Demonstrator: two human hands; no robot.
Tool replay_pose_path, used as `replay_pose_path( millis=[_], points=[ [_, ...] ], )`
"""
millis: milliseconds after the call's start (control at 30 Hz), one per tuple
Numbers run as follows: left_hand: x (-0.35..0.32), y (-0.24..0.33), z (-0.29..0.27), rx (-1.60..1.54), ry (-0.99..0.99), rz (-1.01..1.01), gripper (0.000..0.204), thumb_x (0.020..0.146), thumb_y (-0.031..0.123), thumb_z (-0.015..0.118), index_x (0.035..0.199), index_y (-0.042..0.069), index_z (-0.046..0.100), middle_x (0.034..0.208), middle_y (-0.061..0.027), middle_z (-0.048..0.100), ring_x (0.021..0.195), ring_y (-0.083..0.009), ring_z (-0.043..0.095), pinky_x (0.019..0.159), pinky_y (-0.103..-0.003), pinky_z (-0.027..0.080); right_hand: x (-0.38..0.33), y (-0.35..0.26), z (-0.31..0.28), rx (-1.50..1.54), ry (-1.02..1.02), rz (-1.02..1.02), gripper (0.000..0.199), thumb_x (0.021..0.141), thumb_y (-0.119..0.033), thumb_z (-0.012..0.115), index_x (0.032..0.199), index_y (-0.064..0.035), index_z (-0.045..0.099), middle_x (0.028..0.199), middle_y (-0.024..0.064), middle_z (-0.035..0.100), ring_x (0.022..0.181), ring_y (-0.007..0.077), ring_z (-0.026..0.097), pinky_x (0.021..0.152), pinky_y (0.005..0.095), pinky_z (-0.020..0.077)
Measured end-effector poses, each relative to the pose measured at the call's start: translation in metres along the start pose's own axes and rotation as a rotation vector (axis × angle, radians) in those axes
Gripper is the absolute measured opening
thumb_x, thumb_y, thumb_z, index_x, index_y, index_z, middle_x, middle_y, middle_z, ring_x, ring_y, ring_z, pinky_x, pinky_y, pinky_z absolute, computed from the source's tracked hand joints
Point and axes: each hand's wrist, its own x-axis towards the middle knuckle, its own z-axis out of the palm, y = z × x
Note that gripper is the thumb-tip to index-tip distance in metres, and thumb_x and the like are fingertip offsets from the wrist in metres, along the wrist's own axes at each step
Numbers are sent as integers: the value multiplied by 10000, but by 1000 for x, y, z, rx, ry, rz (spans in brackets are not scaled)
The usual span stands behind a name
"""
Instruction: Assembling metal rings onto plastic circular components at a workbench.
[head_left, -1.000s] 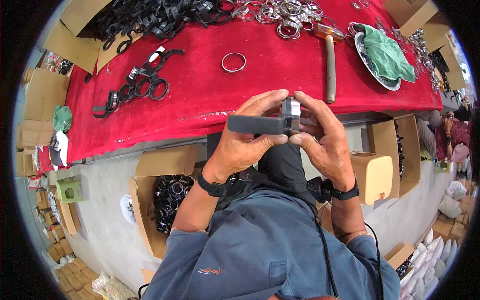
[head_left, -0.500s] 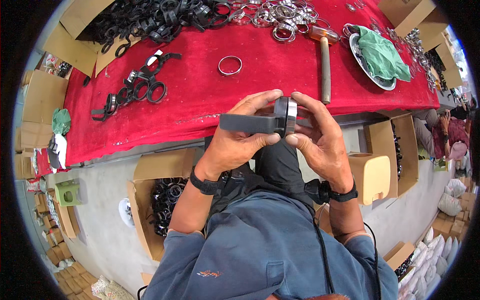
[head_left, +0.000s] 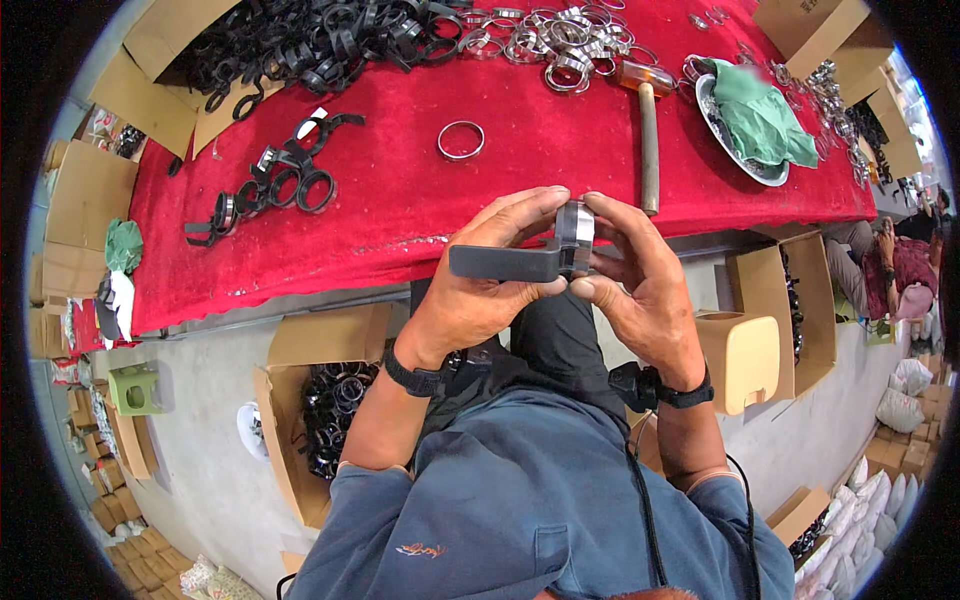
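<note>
My left hand (head_left: 478,285) is closed on a black plastic ring with a flat handle (head_left: 505,264), whose handle points left across the palm. Fingers and thumb of my right hand (head_left: 652,295) pinch a shiny metal ring (head_left: 584,228) from the other side. Both rings sit edge-on to me, pressed face to face just off the table's front edge; how far one fits into the other is hidden. Beyond my hands, a single loose metal ring (head_left: 460,141) lies on the red cloth (head_left: 390,190). Several black rings with handles (head_left: 285,186) lie to the left.
A mallet (head_left: 649,150) with an amber head lies at right, beside a metal tray (head_left: 765,178) holding green cloth (head_left: 755,110). Heaps of black rings (head_left: 330,45) and metal rings (head_left: 570,45) fill the far side. Below stand a cardboard box (head_left: 285,430) and a cream stool (head_left: 740,365).
The black ring and metal ring look closer together, and their pairing appears narrower. Both hands have shifted slightly, keeping their grip.
</note>
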Motion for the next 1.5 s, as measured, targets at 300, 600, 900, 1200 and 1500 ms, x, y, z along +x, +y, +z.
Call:
replay_pose_path(
  millis=[300, 600, 900, 1200, 1500],
  points=[
    [14, 0, 7, 38, -15, -63, 759, 860, -61, 816, 1563, 29, 543, 1547, -154, 572, 1400, -269, 593, 1202, -406, 482, -6, 3, -5, -148, 93, -52, 738, 816, -13, 854, 1501, -56, 584, 1402, 156, 638, 1264, 280, 668, 995, 407, 654],
    [-1, -10, -26, -182, -163, -347, 570, 794, -102, 854, 1292, -3, 594, 1460, -179, 635, 1219, -198, 677, 1090, -377, 538, 21, 34, 7, -170, 311, -217, 424, 1144, -334, 550, 931, -2, 707, 899, 124, 629, 809, 265, 620, 766, 398, 514],
    [29, -18, 19, 88, 200, -172, 330, 1131, 270, 606, 933, 9, 638, 855, 28, 628, 779, -61, 556, 703, -264, 466, 32, 38, 10, -228, 690, -325, 415, 1127, -265, 563, 831, 25, 549, 765, 183, 477, 700, 368, 521, 650, 471, 423],
    [50, -38, 51, 813, 651, 299, 554, 1186, 323, 431, 804, -54, 568, 675, -169, 547, 584, -341, 516, 573, -482, 376, 38, 49, 31, -271, 718, -247, 424, 1144, -285, 534, 854, 24, 546, 772, 184, 465, 693, 359, 495, 638, 467, 416],
    [44, -33, 59, 991, 510, 311, 494, 1173, 258, 442, 781, -30, 532, 722, -199, 534, 645, -422, 534, 589, -515, 393, 43, 56, 22, -239, 709, -180, 576, 1154, -394, 502, 762, 26, 540, 689, 181, 485, 620, 337, 486, 621, 461, 419]
  ],
)
